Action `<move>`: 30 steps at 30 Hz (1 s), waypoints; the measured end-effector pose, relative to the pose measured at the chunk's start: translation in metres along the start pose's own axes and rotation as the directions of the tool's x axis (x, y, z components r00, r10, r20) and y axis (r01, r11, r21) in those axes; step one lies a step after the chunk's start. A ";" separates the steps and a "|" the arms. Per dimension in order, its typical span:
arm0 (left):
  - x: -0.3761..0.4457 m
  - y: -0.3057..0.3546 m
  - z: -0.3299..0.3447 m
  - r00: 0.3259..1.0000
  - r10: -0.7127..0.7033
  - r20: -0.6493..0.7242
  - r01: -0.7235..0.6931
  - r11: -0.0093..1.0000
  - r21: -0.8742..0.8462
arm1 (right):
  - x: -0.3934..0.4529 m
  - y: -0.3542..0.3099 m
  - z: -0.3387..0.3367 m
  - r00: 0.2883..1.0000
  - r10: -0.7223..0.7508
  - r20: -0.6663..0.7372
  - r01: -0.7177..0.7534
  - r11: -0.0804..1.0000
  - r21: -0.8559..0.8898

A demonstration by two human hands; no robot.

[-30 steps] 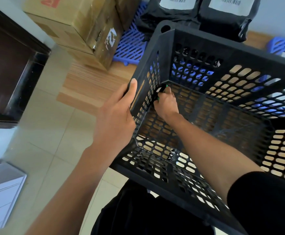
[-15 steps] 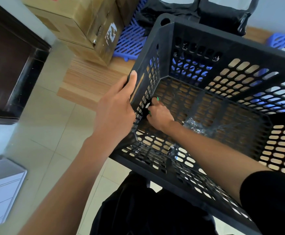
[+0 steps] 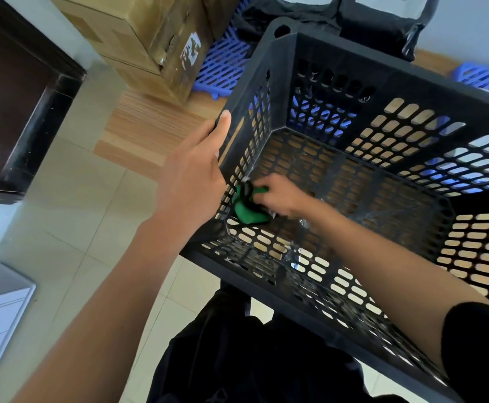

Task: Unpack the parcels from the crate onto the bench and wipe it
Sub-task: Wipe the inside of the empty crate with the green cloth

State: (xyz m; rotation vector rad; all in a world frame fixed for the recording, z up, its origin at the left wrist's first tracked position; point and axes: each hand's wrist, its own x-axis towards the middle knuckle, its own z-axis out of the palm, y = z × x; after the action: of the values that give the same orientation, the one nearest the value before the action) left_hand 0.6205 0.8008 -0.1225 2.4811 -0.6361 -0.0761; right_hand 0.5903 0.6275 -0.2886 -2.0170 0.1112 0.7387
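The crate [image 3: 383, 62] is open above; its walls and clear wrap scraps [image 3: 301, 222] hem the floor

Right hand [image 3: 281, 196] has drawn back from the far left corner of the crate [image 3: 383, 68] floor along the left wall toward the near corner. Green cloth [image 3: 247, 212], earlier almost hidden under the fingers, now shows bunched against the wall. View shifted slightly.
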 end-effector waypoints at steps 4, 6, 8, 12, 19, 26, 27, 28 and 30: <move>0.000 -0.001 0.001 1.000 0.004 0.002 -0.004 1.000 -0.014 | 0.008 0.015 -0.031 0.951 0.216 -0.222 -0.147 0.946 0.289; 0.000 -0.001 0.001 1.000 0.003 0.003 -0.003 1.000 -0.007 | 0.013 0.023 -0.034 0.874 0.285 -0.394 -0.219 0.954 0.203; -0.001 -0.001 0.001 1.000 0.000 -0.001 0.000 1.000 -0.004 | 0.012 0.027 -0.027 0.799 0.244 -0.549 -0.220 0.969 0.111; -0.001 0.000 0.001 1.000 -0.005 0.004 0.005 1.000 -0.008 | 0.006 0.032 -0.006 0.761 -0.105 -0.640 -0.062 0.970 -0.234; 0.000 0.001 0.000 0.999 -0.022 0.028 0.022 1.000 -0.019 | 0.002 0.045 0.019 0.947 -0.175 -0.269 -0.083 0.675 -0.733; 0.001 0.000 0.001 0.999 -0.024 0.032 0.025 0.999 -0.020 | 0.024 0.035 -0.024 0.824 -0.279 -0.494 -0.050 0.832 -0.553; 0.001 0.000 0.001 0.999 -0.019 0.030 0.020 1.000 -0.019 | 0.029 0.031 -0.034 0.790 -0.243 -0.563 -0.087 0.865 -0.495; 0.001 -0.001 0.000 0.999 -0.017 0.030 0.017 1.000 -0.016 | 0.035 0.028 -0.041 0.775 -0.197 -0.600 -0.127 0.882 -0.454; 0.000 0.001 0.000 0.999 -0.015 0.030 0.015 1.000 -0.009 | 0.046 0.024 -0.045 0.795 -0.103 -0.598 -0.206 0.881 -0.425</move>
State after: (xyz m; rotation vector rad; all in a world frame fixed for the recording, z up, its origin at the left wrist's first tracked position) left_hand 0.6201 0.8000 -0.1224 2.4805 -0.6279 -0.1217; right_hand 0.6396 0.5874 -0.3150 -2.6814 0.3982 0.1050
